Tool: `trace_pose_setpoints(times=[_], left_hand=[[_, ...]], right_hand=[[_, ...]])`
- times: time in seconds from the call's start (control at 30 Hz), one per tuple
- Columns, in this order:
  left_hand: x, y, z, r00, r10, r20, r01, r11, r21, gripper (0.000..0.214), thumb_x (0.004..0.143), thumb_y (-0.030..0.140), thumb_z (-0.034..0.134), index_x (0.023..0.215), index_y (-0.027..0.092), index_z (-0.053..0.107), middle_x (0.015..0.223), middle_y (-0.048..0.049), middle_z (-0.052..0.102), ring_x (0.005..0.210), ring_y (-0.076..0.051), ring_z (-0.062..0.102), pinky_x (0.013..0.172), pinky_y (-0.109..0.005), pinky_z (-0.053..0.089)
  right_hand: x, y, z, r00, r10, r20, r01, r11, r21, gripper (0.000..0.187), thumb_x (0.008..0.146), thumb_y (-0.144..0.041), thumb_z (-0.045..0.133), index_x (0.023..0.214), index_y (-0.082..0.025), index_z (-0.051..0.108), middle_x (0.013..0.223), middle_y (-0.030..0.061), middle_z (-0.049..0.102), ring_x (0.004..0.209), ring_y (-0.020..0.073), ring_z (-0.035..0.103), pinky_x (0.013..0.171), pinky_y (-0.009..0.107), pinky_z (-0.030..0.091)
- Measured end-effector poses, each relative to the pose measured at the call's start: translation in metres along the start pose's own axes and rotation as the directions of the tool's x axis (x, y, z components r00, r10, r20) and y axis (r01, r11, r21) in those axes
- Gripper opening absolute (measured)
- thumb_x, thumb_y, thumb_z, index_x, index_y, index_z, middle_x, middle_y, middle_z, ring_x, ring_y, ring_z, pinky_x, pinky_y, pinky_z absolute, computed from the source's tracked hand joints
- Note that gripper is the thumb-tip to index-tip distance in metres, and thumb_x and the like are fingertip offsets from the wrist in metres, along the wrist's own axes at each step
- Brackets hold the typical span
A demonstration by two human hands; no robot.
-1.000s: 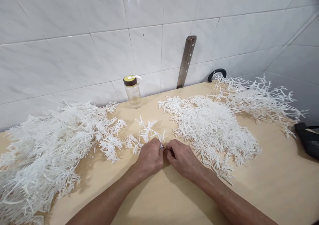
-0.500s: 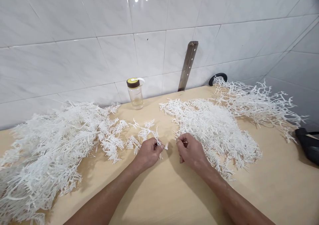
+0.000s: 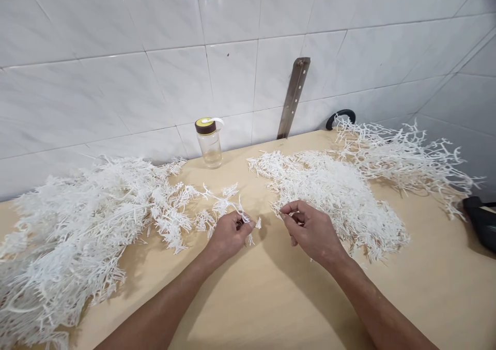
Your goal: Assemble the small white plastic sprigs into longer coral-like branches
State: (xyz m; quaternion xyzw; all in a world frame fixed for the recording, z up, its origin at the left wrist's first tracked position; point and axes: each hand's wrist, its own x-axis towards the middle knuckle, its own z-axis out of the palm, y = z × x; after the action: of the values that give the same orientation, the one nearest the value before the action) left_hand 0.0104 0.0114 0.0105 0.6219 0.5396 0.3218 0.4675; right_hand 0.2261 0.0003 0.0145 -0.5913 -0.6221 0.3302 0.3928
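Note:
My left hand (image 3: pixel 228 238) is closed in a pinch on a white plastic branched sprig (image 3: pixel 221 203), whose forked stem sticks out up and to the left. Small white tips show just beyond its thumb. My right hand (image 3: pixel 313 232) hovers a short way to the right, thumb and forefinger pressed together. Whatever lies between those fingertips is too small to make out. Close behind the right hand spreads a heap of small white plastic pieces (image 3: pixel 329 195). To the left of the left hand lies a large pile of white leafy sprigs (image 3: pixel 93 221).
Bare white branched stems (image 3: pixel 403 156) lie at the far right, near a black curved handle (image 3: pixel 351 116) and a black object (image 3: pixel 480 228). A clear bottle (image 3: pixel 210 146) with a yellow-topped lid stands by the tiled wall. A metal strip (image 3: pixel 293 99) leans there on the wooden table (image 3: pixel 248 308).
My right hand has moved slightly to the right, away from the left hand, its fingers still pinched. The left hand keeps the sprig in nearly the same place. The view has shifted a little.

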Motion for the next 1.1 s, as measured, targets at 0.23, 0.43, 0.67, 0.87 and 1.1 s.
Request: trace_pose_setpoints(times=[0.23,0.43,0.67,0.87,1.1], left_hand=[[0.0,0.002,-0.001,0.998,-0.028,-0.047,0.027,0.999,-0.038,0.028,0.08,0.041,0.062,0.08,0.014,0.069,0.066,-0.0026,0.064,0.061,-0.015,0.057,0.059,-0.026,0.041],[-0.001,0.005,-0.002,1.0,-0.023,0.019,0.024,0.999,-0.022,0.031,0.082,0.043,0.059,0.075,0.014,0.068,0.063,-0.0017,0.061,0.058,-0.014,0.053,0.057,-0.026,0.038],[-0.003,0.009,-0.003,0.999,0.008,0.046,-0.008,1.0,0.003,0.026,0.08,0.039,0.059,0.078,0.015,0.069,0.065,-0.0015,0.061,0.061,-0.015,0.052,0.058,-0.026,0.038],[-0.003,0.01,-0.003,0.999,-0.007,0.05,0.005,0.999,0.039,0.026,0.081,0.039,0.058,0.073,0.015,0.066,0.062,-0.0002,0.058,0.06,-0.014,0.05,0.058,-0.026,0.036],[-0.004,0.008,-0.002,0.999,0.015,0.03,-0.017,0.997,0.069,0.025,0.082,0.038,0.058,0.075,0.016,0.066,0.066,-0.0012,0.059,0.063,-0.016,0.053,0.06,-0.026,0.038]], right_hand=[[0.003,0.004,-0.001,0.927,-0.32,-0.194,0.238,0.904,-0.355,0.021,0.084,-0.015,0.05,0.092,-0.019,0.069,0.096,0.0078,0.067,0.056,0.0128,0.057,0.058,0.031,0.051],[-0.008,-0.013,0.012,0.897,-0.441,0.023,0.441,0.893,-0.087,0.02,0.092,-0.019,0.053,0.105,-0.021,0.067,0.109,0.0084,0.065,0.06,0.0107,0.058,0.054,0.026,0.053],[-0.011,-0.008,0.027,0.872,-0.462,0.163,0.475,0.878,-0.052,0.02,0.094,-0.021,0.055,0.111,-0.022,0.067,0.111,0.0085,0.066,0.058,0.0101,0.057,0.059,0.029,0.054],[-0.011,-0.009,0.03,0.9,-0.41,0.149,0.426,0.9,-0.091,0.015,0.094,-0.018,0.054,0.1,-0.02,0.067,0.095,0.0059,0.069,0.064,0.0138,0.06,0.06,0.029,0.049],[-0.013,-0.011,0.03,0.905,-0.398,0.152,0.413,0.906,-0.089,0.009,0.089,-0.014,0.055,0.09,-0.02,0.062,0.08,0.0018,0.063,0.056,0.0115,0.052,0.054,0.026,0.042]])
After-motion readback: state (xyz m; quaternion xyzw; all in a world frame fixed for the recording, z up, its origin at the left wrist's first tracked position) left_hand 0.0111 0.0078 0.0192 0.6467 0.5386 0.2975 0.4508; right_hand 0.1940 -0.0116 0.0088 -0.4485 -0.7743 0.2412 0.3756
